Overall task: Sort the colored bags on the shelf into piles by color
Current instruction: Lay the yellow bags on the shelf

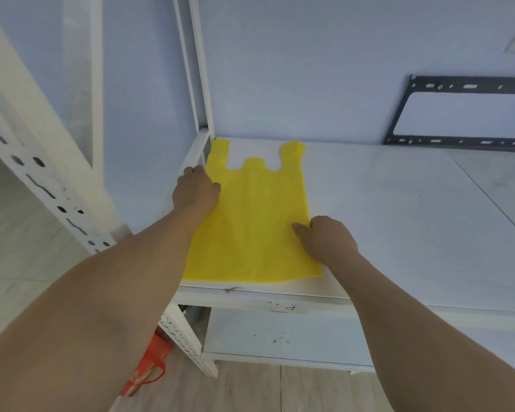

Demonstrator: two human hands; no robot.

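Yellow vest-style bag flat on white metal shelf, at left end beside upright post, handles toward wall. Left hand on bag's left edge, fingers curled under; grasping or just pressing, cannot tell. Right hand on right edge, fingers bent, thumb on fabric; grip unclear. Red bag on floor below. Black bracket against wall.

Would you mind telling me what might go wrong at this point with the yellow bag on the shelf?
The yellow bag lies flat with its bottom edge close to the shelf front, so a pull from the left hand or right hand could slide it off. The red bag on the floor could be overlooked.
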